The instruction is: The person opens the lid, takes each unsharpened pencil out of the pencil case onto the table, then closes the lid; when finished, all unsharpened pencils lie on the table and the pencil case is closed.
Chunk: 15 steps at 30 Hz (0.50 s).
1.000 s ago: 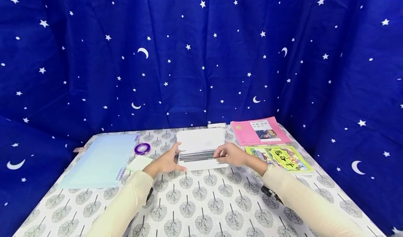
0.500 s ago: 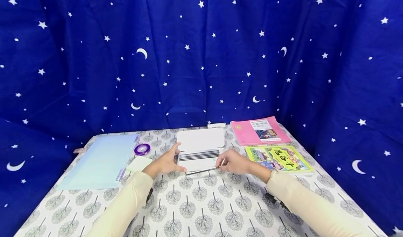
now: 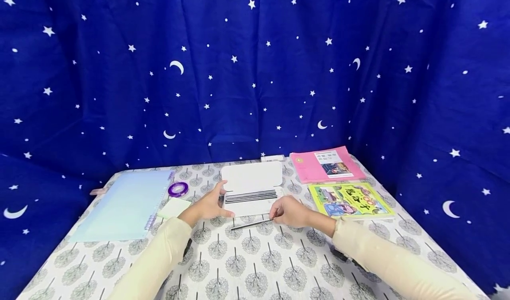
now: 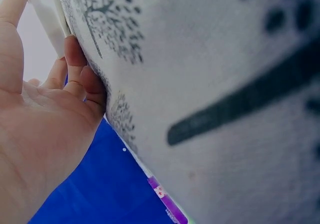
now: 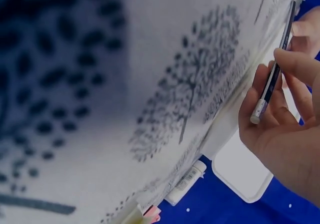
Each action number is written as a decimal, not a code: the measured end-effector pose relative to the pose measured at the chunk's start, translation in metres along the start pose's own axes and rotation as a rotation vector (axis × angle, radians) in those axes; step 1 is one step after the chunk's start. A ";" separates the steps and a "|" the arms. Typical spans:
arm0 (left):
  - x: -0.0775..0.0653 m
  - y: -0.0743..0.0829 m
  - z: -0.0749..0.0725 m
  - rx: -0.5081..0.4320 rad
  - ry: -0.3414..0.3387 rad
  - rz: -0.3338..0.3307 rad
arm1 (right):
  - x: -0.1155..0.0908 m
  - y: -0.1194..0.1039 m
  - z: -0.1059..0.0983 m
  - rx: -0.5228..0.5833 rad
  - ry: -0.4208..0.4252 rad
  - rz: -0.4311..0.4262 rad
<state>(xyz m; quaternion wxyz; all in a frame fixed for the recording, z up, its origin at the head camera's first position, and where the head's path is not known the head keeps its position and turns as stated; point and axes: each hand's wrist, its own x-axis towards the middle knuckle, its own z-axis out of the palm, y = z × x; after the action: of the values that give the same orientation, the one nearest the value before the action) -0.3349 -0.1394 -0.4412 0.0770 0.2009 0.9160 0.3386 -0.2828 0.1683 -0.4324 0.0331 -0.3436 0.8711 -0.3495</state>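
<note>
Black slim silver-ferruled pencil [image 3: 251, 225], pinched by R hand [image 3: 292, 212], prob. wants a light, lvl hold, w/ L hand [image 3: 209, 206] gripping the L end of the open white rectangular case [image 3: 251, 209] just behind it, steadily, so the slim dark pencils [image 3: 251, 196] inside don't roll.

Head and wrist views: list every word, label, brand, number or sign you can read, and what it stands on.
"鬼谷子", apparently, first character unclear: yellow book cover.
Pink book: white label's characters, too small to read.
White tube: print too blurred to read.
Pencil: any markings too small to read.
Purple roll: small red marks, unreadable.
</note>
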 end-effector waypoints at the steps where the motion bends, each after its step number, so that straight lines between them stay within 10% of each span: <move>1: 0.000 0.000 0.000 0.001 -0.001 0.003 | 0.000 -0.001 0.001 -0.001 0.004 -0.003; 15: 0.000 -0.002 0.000 -0.022 0.003 0.026 | 0.001 -0.001 0.008 -0.069 -0.012 0.023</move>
<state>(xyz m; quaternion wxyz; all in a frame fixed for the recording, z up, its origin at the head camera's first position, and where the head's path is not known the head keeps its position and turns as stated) -0.3358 -0.1405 -0.4422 0.0734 0.2115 0.9097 0.3497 -0.2807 0.1622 -0.4371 0.0307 -0.3365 0.8863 -0.3167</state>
